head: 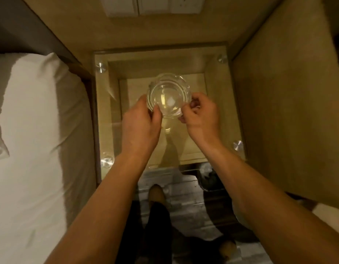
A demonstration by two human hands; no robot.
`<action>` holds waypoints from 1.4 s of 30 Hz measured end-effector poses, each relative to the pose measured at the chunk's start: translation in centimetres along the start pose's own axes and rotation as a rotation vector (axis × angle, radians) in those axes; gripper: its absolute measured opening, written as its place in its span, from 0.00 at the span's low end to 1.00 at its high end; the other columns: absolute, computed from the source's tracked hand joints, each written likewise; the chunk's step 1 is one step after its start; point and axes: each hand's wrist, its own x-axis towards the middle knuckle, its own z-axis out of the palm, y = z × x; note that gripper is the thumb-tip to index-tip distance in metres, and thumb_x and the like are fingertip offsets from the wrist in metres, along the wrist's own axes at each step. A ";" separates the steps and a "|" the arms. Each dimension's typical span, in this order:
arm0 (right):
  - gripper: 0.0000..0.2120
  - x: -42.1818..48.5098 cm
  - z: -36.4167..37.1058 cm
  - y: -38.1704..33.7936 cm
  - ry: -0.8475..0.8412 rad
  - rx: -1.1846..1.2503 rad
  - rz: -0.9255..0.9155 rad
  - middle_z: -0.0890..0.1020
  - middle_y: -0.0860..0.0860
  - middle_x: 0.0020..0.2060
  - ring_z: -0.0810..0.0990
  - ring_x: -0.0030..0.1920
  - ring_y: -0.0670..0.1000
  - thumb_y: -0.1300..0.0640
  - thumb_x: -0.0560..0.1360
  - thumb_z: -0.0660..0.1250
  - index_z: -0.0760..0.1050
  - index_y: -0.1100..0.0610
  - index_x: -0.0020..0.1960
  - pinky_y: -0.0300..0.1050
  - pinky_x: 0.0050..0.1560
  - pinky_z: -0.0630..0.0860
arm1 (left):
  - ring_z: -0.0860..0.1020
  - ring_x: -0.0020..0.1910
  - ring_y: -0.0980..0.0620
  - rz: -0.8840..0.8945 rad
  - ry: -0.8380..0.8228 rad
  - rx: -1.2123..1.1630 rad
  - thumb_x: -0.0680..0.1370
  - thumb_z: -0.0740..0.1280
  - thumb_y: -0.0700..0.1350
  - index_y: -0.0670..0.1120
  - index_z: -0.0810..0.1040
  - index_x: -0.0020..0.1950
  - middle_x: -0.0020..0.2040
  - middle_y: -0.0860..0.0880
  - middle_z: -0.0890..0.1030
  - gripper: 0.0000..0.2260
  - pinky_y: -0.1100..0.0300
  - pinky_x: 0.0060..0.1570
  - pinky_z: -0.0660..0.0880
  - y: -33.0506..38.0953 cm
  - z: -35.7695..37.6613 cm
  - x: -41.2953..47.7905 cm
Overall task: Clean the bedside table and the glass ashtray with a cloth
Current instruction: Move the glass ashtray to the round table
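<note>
Near rim of glass ashtray hidden by fingers (2 spots); wall panel cropped above.

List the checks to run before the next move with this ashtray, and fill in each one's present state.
1. Left hand grips the ashtray by its rim: ok.
2. Right hand pinches the opposite rim: ok.
3. Ashtray upright, bowl facing up: ok.
4. Ashtray free of ash: ok, the glass looks clear.
5. Ashtray lifted off the table: cannot tell.
6. Cloth at hand: not ok, none in view.
</note>
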 end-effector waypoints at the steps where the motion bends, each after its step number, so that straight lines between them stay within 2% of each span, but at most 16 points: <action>1: 0.08 -1.6 -1.8 1.0 0.014 0.005 0.023 0.81 0.60 0.45 0.85 0.42 0.60 0.59 0.78 0.69 0.80 0.57 0.56 0.63 0.47 0.84 | 0.75 0.29 0.60 0.002 -0.014 -0.003 0.83 0.64 0.51 0.50 0.79 0.58 0.30 0.57 0.74 0.09 0.64 0.31 0.66 0.9 0.8 -1.9; 3: 0.07 -5.0 -5.2 3.3 0.047 0.012 0.064 0.82 0.58 0.46 0.85 0.42 0.58 0.57 0.78 0.68 0.80 0.53 0.56 0.62 0.46 0.84 | 0.75 0.29 0.58 0.017 -0.060 -0.003 0.83 0.64 0.51 0.49 0.78 0.63 0.30 0.55 0.75 0.11 0.65 0.32 0.67 2.7 2.5 -6.0; 6: 0.11 -10.1 -10.1 7.6 0.112 0.017 0.111 0.83 0.56 0.48 0.85 0.45 0.57 0.57 0.79 0.69 0.80 0.55 0.61 0.62 0.48 0.84 | 0.75 0.30 0.59 0.058 -0.153 0.002 0.84 0.65 0.48 0.48 0.77 0.66 0.31 0.55 0.76 0.12 0.71 0.32 0.67 5.4 4.9 -12.1; 9: 0.08 -15.2 -14.5 11.7 0.165 0.055 0.168 0.82 0.55 0.51 0.85 0.46 0.54 0.57 0.79 0.70 0.80 0.49 0.57 0.59 0.48 0.85 | 0.77 0.31 0.59 0.081 -0.259 0.010 0.84 0.65 0.48 0.50 0.78 0.65 0.34 0.56 0.78 0.10 0.68 0.34 0.69 7.8 7.3 -18.1; 12: 0.11 -20.5 -18.9 15.2 0.254 0.065 0.182 0.81 0.50 0.51 0.84 0.45 0.46 0.54 0.77 0.69 0.78 0.39 0.55 0.47 0.47 0.85 | 0.78 0.35 0.59 0.097 -0.353 0.041 0.84 0.64 0.49 0.52 0.78 0.63 0.38 0.57 0.79 0.09 0.62 0.34 0.71 10.5 9.5 -23.9; 14: 0.13 -23.7 -21.8 16.8 0.294 0.069 0.197 0.81 0.47 0.50 0.83 0.44 0.44 0.49 0.75 0.67 0.76 0.30 0.51 0.35 0.44 0.81 | 0.77 0.34 0.60 0.101 -0.412 0.065 0.83 0.63 0.50 0.54 0.78 0.65 0.37 0.58 0.78 0.11 0.66 0.34 0.69 12.3 10.8 -27.4; 16: 0.14 -26.7 -24.5 18.6 0.346 0.063 0.223 0.82 0.43 0.48 0.83 0.45 0.42 0.48 0.75 0.66 0.75 0.27 0.51 0.31 0.44 0.78 | 0.77 0.34 0.60 0.128 -0.477 0.084 0.82 0.63 0.50 0.54 0.77 0.68 0.37 0.58 0.78 0.14 0.71 0.33 0.66 14.1 12.1 -30.6; 18: 0.14 -29.4 -27.3 20.2 0.395 0.061 0.240 0.81 0.40 0.49 0.83 0.47 0.42 0.48 0.75 0.66 0.75 0.28 0.53 0.32 0.46 0.79 | 0.77 0.35 0.60 0.166 -0.546 0.093 0.81 0.63 0.50 0.54 0.76 0.68 0.38 0.58 0.78 0.15 0.73 0.32 0.67 16.0 13.3 -33.5; 21: 0.14 -32.6 -31.4 23.0 0.483 0.074 0.280 0.81 0.41 0.47 0.84 0.43 0.46 0.55 0.77 0.69 0.77 0.37 0.56 0.49 0.45 0.84 | 0.76 0.35 0.62 0.236 -0.620 0.108 0.80 0.63 0.50 0.49 0.79 0.67 0.42 0.57 0.78 0.16 0.75 0.35 0.69 18.9 15.7 -37.2; 23: 0.13 -34.0 -34.3 24.9 0.545 0.089 0.320 0.82 0.42 0.45 0.84 0.39 0.48 0.57 0.78 0.70 0.77 0.41 0.56 0.54 0.41 0.83 | 0.75 0.36 0.60 0.306 -0.648 0.116 0.81 0.64 0.48 0.45 0.80 0.67 0.44 0.53 0.81 0.16 0.74 0.37 0.69 21.0 17.7 -39.2; 27: 0.09 -35.8 -39.9 27.9 0.654 0.144 0.372 0.85 0.46 0.45 0.86 0.42 0.51 0.54 0.79 0.70 0.79 0.43 0.57 0.58 0.45 0.84 | 0.84 0.50 0.45 0.457 -0.709 0.128 0.83 0.66 0.45 0.39 0.76 0.72 0.54 0.43 0.86 0.19 0.52 0.49 0.80 25.3 22.3 -42.5; 30: 0.08 -36.2 -43.9 30.0 0.744 0.123 0.401 0.85 0.48 0.45 0.85 0.43 0.50 0.52 0.78 0.68 0.77 0.38 0.53 0.59 0.46 0.83 | 0.84 0.50 0.50 0.438 -0.724 0.108 0.83 0.63 0.49 0.45 0.74 0.75 0.56 0.47 0.86 0.20 0.60 0.47 0.77 28.5 26.7 -43.8; 33: 0.08 -36.1 -47.4 32.8 0.811 0.116 0.465 0.83 0.49 0.49 0.85 0.46 0.53 0.52 0.78 0.68 0.80 0.48 0.57 0.60 0.49 0.83 | 0.84 0.49 0.54 0.527 -0.753 0.108 0.84 0.64 0.50 0.46 0.74 0.75 0.54 0.49 0.86 0.20 0.62 0.50 0.80 30.9 31.5 -45.1; 38: 0.07 -35.2 -51.7 37.1 0.882 0.083 0.509 0.82 0.52 0.46 0.82 0.47 0.54 0.55 0.79 0.67 0.79 0.54 0.55 0.58 0.51 0.81 | 0.81 0.36 0.49 0.658 -0.808 0.125 0.82 0.68 0.45 0.38 0.79 0.66 0.41 0.43 0.85 0.16 0.76 0.34 0.66 33.7 37.7 -46.5; 40: 0.08 -34.7 -52.6 38.6 0.889 0.076 0.535 0.82 0.53 0.46 0.81 0.47 0.55 0.56 0.79 0.66 0.80 0.57 0.56 0.57 0.50 0.80 | 0.83 0.39 0.47 0.709 -0.813 0.149 0.82 0.68 0.45 0.37 0.80 0.63 0.43 0.42 0.85 0.14 0.75 0.35 0.66 34.1 39.8 -46.8; 42: 0.08 -34.1 -53.0 39.9 0.877 0.076 0.566 0.83 0.56 0.46 0.80 0.47 0.56 0.57 0.80 0.66 0.80 0.60 0.55 0.56 0.50 0.79 | 0.84 0.43 0.47 0.724 -0.811 0.198 0.83 0.66 0.47 0.38 0.80 0.63 0.47 0.42 0.86 0.14 0.66 0.40 0.69 34.0 41.6 -47.0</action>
